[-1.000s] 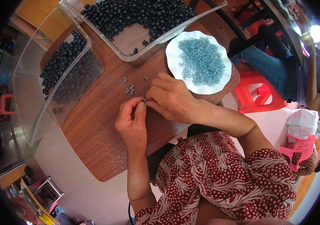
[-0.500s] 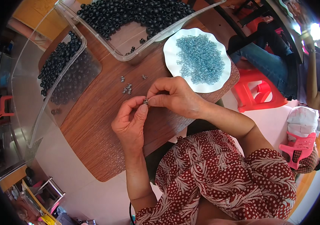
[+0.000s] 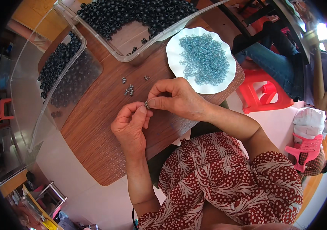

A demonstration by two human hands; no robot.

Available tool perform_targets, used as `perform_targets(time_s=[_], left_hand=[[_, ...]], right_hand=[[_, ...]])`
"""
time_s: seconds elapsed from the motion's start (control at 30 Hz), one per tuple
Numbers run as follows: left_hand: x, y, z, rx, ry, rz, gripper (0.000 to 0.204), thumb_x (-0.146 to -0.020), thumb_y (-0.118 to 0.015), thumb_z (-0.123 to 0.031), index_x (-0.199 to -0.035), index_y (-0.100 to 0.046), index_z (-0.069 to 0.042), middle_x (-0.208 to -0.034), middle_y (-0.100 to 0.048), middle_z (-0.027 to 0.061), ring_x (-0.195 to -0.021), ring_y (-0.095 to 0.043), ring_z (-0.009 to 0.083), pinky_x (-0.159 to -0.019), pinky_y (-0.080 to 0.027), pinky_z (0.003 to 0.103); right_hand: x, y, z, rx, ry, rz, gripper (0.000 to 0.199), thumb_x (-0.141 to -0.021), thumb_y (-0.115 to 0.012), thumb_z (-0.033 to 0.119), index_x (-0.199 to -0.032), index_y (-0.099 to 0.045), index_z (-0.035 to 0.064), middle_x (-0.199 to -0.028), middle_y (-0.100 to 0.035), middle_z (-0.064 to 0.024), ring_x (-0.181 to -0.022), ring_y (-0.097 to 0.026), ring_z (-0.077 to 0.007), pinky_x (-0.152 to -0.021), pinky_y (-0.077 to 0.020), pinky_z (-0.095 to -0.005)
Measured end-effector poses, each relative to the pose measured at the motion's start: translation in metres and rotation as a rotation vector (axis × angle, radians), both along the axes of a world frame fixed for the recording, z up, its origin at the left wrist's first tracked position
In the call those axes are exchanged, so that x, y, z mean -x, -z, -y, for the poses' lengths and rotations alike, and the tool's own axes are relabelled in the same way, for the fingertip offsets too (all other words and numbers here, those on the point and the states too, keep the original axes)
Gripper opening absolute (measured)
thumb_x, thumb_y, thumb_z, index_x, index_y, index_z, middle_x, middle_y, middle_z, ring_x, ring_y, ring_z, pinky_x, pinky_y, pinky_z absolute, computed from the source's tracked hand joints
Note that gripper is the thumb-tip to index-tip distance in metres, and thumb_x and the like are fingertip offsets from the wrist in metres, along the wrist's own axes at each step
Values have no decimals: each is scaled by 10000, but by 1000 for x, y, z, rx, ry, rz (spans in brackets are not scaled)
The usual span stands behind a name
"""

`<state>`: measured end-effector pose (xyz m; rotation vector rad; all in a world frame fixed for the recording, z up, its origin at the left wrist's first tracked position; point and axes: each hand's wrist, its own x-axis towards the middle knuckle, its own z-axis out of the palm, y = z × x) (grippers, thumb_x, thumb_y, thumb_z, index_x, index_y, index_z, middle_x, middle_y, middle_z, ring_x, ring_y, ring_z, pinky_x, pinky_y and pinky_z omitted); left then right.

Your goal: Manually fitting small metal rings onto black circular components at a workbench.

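Over the table, my left hand (image 3: 131, 128) and my right hand (image 3: 178, 99) meet fingertip to fingertip. Between them they pinch a small dark ring-shaped bead (image 3: 147, 104), partly hidden by the fingers. Its details are too small to make out. Just beyond my hands lies a little group of shiny dark-and-clear bead pieces (image 3: 129, 90), with single ones nearby. Right of them a white wavy-rimmed plate (image 3: 174, 63) holds a heap of clear bluish rings (image 3: 205, 57).
A clear plastic bin (image 3: 123, 57) full of black beads (image 3: 136, 13) stands at the far side, with another clear bin (image 3: 42, 111) of black beads to its left. The wooden table (image 3: 94, 145) has a curved edge. A red stool (image 3: 265, 94) and a seated person's legs are at the right.
Both hands have shifted slightly left with the bead. Some lower fingers of my left hand now show beneath the pinch. The bead pieces on the table remain where they were.
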<state>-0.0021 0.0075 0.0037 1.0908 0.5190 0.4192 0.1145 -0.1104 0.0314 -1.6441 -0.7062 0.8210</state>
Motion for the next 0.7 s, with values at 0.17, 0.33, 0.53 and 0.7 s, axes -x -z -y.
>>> perform_targets(time_s=[0.17, 0.33, 0.53, 0.7], left_hand=[[-2, -3, 2, 32, -10, 39, 112, -820, -621, 31, -929, -626, 55, -775, -642, 83, -590, -508, 64, -512, -392, 168], [-1, 1, 0, -4, 9, 23, 124, -822, -618, 16, -937, -611, 61, -794, -634, 91, -646, -553, 115, -532, -415, 216], [-2, -2, 1, 84, -18, 50, 104, -815, -616, 26, -914, -610, 57, -768, -627, 84, -615, -546, 112, -510, -412, 214], [-1, -1, -6, 266, 5, 64, 100, -811, -619, 13, -897, -607, 61, -740, -624, 101, -580, -546, 133, -491, -417, 229]], right_hand=[[5, 1, -1, -28, 45, 38, 100, -843, -639, 71, -855, -625, -28, -787, -617, -43, -743, -559, -75, -657, -464, -227], [13, 3, -2, -58, 91, 73, 99, -848, -632, 69, -864, -615, -27, -806, -602, -48, -748, -561, -90, -662, -466, -237], [20, 3, 1, -60, 111, 111, 91, -841, -632, 59, -883, -613, -19, -799, -600, -54, -772, -567, -109, -678, -464, -249], [17, 6, 3, -167, 103, 426, 117, -797, -643, 12, -912, -629, 4, -784, -592, -66, -761, -568, -173, -690, -460, -286]])
